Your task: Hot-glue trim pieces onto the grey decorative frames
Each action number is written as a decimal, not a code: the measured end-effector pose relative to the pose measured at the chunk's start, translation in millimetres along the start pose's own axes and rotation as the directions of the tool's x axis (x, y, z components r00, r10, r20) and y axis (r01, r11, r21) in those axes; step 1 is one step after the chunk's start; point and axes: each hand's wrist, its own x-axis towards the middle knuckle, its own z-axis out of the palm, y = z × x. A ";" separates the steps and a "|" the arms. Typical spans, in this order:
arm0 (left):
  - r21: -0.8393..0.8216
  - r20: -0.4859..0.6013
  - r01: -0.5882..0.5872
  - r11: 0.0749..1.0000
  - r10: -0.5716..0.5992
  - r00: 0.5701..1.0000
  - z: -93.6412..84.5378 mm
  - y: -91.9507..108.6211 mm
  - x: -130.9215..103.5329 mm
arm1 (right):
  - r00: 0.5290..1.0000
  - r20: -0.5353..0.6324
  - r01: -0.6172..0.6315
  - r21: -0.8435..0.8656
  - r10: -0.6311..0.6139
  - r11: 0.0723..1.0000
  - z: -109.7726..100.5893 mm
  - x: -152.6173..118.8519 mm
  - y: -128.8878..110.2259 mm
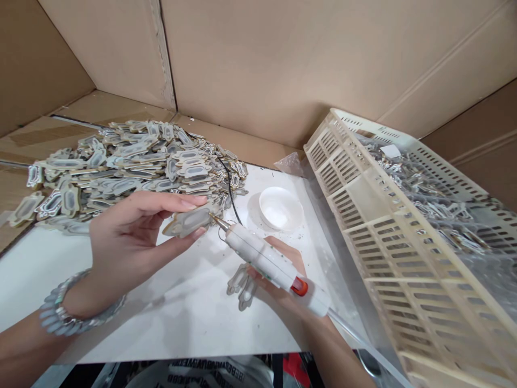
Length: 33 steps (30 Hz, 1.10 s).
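Observation:
My left hand (137, 237) pinches a small flat ornate frame-shaped piece (189, 221), grey-white with a gold-coloured edge, between thumb and fingers. From the right, my right hand (283, 269) grips a white pen-shaped tool (262, 253) with a pointed brass-coloured tip and a red switch. The tip touches or nearly touches the right end of the piece. Part of my right hand is hidden behind the tool. Several loose pieces (242, 285) lie just left of that hand on the white table (161, 318).
A big heap of similar pieces (129, 161) covers the back left. Beyond my right hand stands a small white bowl (280, 207). A cream plastic crate (375, 231) with bagged metal parts (428, 199) is at the right. Cardboard walls (258, 64) enclose the back; a black cable (230, 183) runs beside the heap.

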 end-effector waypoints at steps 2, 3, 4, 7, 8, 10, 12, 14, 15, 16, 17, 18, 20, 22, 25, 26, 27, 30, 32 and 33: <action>-0.002 0.000 -0.005 1.000 0.005 1.000 -0.6 -0.5 0.1 | 1.000 -0.001 -0.002 -0.014 0.002 1.000 0.0 -0.4 0.2; -0.002 -0.001 -0.011 1.000 0.011 1.000 -0.8 -0.8 0.0 | 1.000 -0.005 -0.006 -0.015 0.005 1.000 0.1 -0.5 0.4; 0.001 -0.002 -0.011 1.000 0.011 1.000 -0.9 -1.0 -0.3 | 1.000 -0.009 -0.012 -0.012 0.012 1.000 0.3 -0.7 0.5; 0.011 -0.010 -0.011 1.000 0.011 1.000 -0.7 -0.8 -1.4 | 1.000 -0.010 -0.030 0.014 0.030 0.999 0.9 -0.9 0.5; 0.015 -0.012 -0.004 1.000 0.004 1.000 -0.6 -0.5 -1.7 | 0.999 -0.010 -0.031 0.023 0.031 0.999 1.1 -0.9 0.4; 0.016 -0.014 0.003 1.000 -0.003 1.000 -0.4 0.1 -1.7 | 0.999 -0.011 -0.034 0.031 0.034 0.999 1.2 -0.9 -0.2; 0.011 -0.012 0.007 1.000 -0.007 1.000 -0.3 0.5 -1.1 | 0.999 -0.012 -0.033 0.027 0.034 0.999 0.9 -0.8 -1.4; 0.006 -0.014 0.003 1.000 -0.003 1.000 -0.1 0.6 -0.5 | 0.999 -0.008 -0.036 0.011 0.036 0.999 0.4 -0.7 -2.8; 0.006 -0.014 0.006 1.000 -0.006 1.000 0.2 0.4 -0.3 | 0.999 -0.006 -0.038 0.005 0.038 0.999 0.2 -0.7 -3.4; 0.008 -0.015 0.013 1.000 -0.012 1.000 0.5 0.2 -0.2 | 0.999 -0.008 -0.038 0.001 0.038 0.999 0.0 -0.7 -3.8; 0.011 -0.018 0.016 1.000 -0.016 1.000 0.9 0.0 -0.4 | 0.999 -0.008 -0.039 -0.001 0.039 0.999 -0.2 -0.8 -4.0; 0.013 -0.021 0.020 1.000 -0.020 1.000 1.3 -0.3 -0.6 | 0.999 -0.010 -0.040 -0.001 0.040 0.999 -0.3 -0.7 -4.0; 0.019 -0.025 0.030 0.999 -0.030 0.999 1.7 -0.4 -1.5 | 0.999 -0.007 -0.040 -0.001 0.040 0.999 -0.3 -0.7 -3.4; 0.029 -0.030 0.032 0.999 -0.031 0.999 1.7 -0.1 -2.3 | 0.999 -0.001 -0.042 -0.003 0.042 0.999 -0.1 -0.6 -2.5; 0.041 -0.029 0.040 0.998 -0.039 0.999 1.0 0.8 -2.6 | 0.999 -0.002 -0.042 -0.001 0.042 0.999 0.6 -0.2 -1.9; 0.041 -0.029 0.045 0.998 -0.044 0.999 0.8 1.1 -2.3 | 0.999 -0.003 -0.039 -0.001 0.039 0.999 0.7 0.1 -2.1; 0.041 -0.029 0.055 0.998 -0.054 0.998 0.5 1.2 -1.9 | 0.999 -0.005 -0.035 -0.001 0.035 0.999 0.8 0.4 -2.5; 0.046 -0.035 0.064 0.997 -0.062 0.997 0.0 1.2 0.3 | 0.999 -0.007 -0.035 -0.008 0.035 0.999 0.2 0.8 -4.0; 0.056 -0.045 0.050 0.997 -0.048 0.998 -0.4 0.9 2.0 | 0.999 -0.007 -0.050 -0.013 0.050 0.999 -0.5 0.6 -4.4; 0.060 -0.051 0.045 0.997 -0.042 0.998 -0.6 0.7 2.7 | 0.998 -0.009 -0.059 -0.016 0.059 0.998 -0.8 0.5 -4.3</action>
